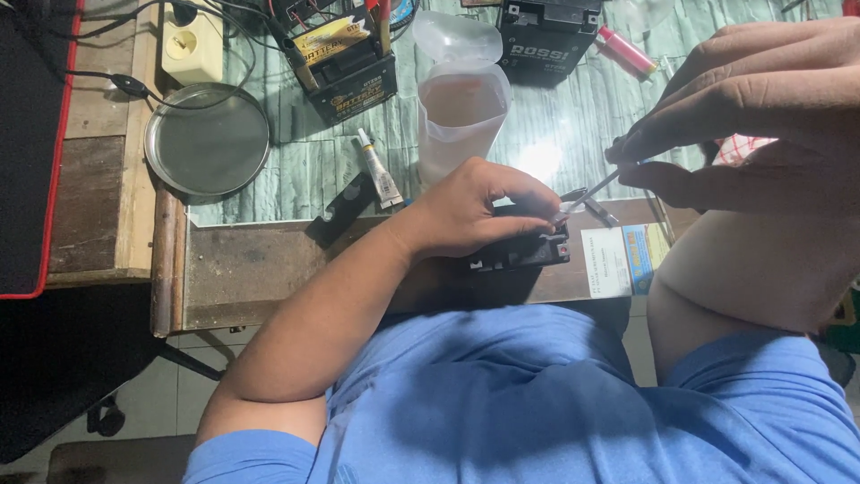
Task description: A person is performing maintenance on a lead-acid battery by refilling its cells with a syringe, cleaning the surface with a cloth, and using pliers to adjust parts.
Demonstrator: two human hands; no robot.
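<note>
My left hand (484,208) rests on top of a small black battery (524,253) at the near edge of the workbench, fingers curled over it and pinching near its top right corner. My right hand (743,108) is raised close to the camera and grips a thin metal tool (591,191), a screwdriver or probe, whose tip points down at the battery's corner beside my left fingertips. Most of the battery is hidden under my left hand.
A clear plastic jug (459,108) stands behind my left hand. A round metal lid (208,141), a glue tube (378,170), two more black batteries (351,63) (546,36), a white socket (193,45) with cables and a pink lighter (625,49) lie further back. A printed card (618,260) lies right of the battery.
</note>
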